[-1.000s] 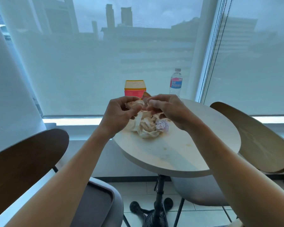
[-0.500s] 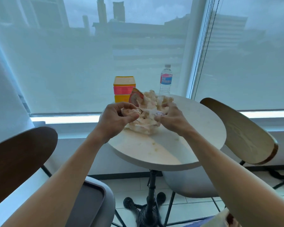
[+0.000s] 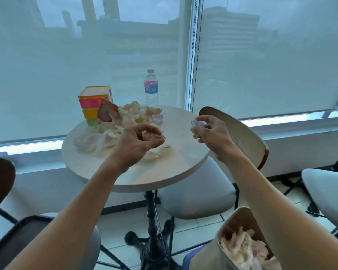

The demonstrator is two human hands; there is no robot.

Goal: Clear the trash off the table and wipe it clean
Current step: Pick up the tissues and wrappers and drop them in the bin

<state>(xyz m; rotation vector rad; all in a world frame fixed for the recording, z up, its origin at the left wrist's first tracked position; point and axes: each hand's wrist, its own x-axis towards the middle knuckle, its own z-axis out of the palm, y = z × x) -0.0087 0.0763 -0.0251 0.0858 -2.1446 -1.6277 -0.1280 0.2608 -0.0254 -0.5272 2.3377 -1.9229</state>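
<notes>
Behind: bottle (image 3: 151, 88); box (image 3: 95, 103); chair (image 3: 240, 136)

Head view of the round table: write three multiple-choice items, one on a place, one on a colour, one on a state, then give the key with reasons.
1. Where does the water bottle stand?
A. at the table's far edge, by the window
B. on the floor
C. in the bin

2. What colour is the top band of the stacked box?
A. blue
B. pink
C. black

3. What is the right hand doing?
A. lying flat on the table
B. hanging empty at the person's side
C. holding a small crumpled scrap in the air, right of the table

Key: 1 A, the bottle stands upright behind the crumpled paper pile, next to the blind. 2 B, pink sits over yellow and green bands. 3 C, the fingers curl round the scrap, off the tabletop; below it, the bin holds paper.
</notes>
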